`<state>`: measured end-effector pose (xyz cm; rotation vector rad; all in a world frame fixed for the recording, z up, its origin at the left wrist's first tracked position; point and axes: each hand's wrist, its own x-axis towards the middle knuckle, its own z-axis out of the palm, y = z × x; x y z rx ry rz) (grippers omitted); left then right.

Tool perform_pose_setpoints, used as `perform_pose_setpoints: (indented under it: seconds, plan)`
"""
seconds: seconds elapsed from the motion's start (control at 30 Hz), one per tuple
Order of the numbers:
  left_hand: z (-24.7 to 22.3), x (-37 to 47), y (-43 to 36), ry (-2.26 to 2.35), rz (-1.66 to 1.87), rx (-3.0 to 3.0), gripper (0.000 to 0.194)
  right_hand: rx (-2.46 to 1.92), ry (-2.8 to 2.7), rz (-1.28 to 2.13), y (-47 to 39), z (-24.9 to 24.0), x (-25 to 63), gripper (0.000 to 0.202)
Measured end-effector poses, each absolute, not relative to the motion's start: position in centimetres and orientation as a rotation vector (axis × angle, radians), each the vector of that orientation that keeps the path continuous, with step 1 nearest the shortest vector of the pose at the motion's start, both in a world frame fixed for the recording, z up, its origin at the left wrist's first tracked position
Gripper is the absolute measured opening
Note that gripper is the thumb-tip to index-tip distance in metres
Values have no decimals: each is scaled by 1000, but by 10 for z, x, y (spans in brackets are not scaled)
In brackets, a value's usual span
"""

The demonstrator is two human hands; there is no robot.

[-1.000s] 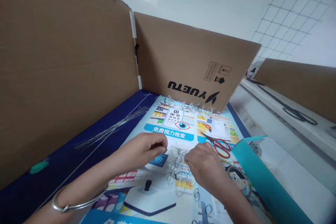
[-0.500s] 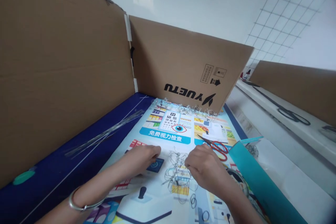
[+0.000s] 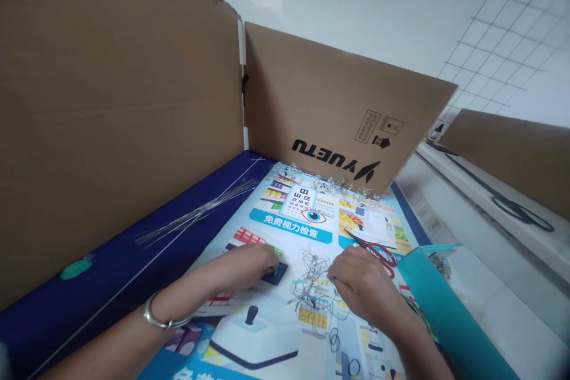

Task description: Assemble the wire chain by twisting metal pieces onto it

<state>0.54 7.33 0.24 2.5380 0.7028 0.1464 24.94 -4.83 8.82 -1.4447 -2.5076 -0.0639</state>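
Note:
A loose tangle of thin silvery wire (image 3: 312, 279) lies on the printed poster sheet between my two hands. My left hand (image 3: 258, 262) is closed, fingertips pinched, to the left of the tangle and apart from it; anything inside is too small to make out. My right hand (image 3: 363, 279) is closed at the tangle's right edge, where wire loops run up to its fingertips. Scissors with red handles (image 3: 378, 254) lie just beyond my right hand, blades partly apart. Small dark wire loops (image 3: 333, 339) lie nearer me.
A bundle of long straight wires (image 3: 196, 214) lies on the blue surface at left. Cardboard panels (image 3: 347, 107) stand behind and to the left. Curled wire pieces (image 3: 329, 184) line the far panel's base. A teal box (image 3: 445, 309) stands at right, beside a white ledge.
The view has shifted, so the scene sits slightly further right. Both hands stay closed on either side of the wire tangle, with little visible movement relative to it.

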Motion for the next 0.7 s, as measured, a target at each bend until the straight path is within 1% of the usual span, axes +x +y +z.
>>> perform_pose_setpoints:
  seconds: [0.17, 0.27, 0.7]
  plan:
    - [20, -4, 77, 657, 87, 2533, 21, -1440, -2514, -53, -47, 89, 249, 20]
    - [25, -7, 78, 700, 50, 2520, 18, -1448, -2523, -66, -47, 89, 249, 20]
    - [-1, 2, 82, 635, 112, 2549, 15, -1373, -2506, -121, -46, 90, 247, 21]
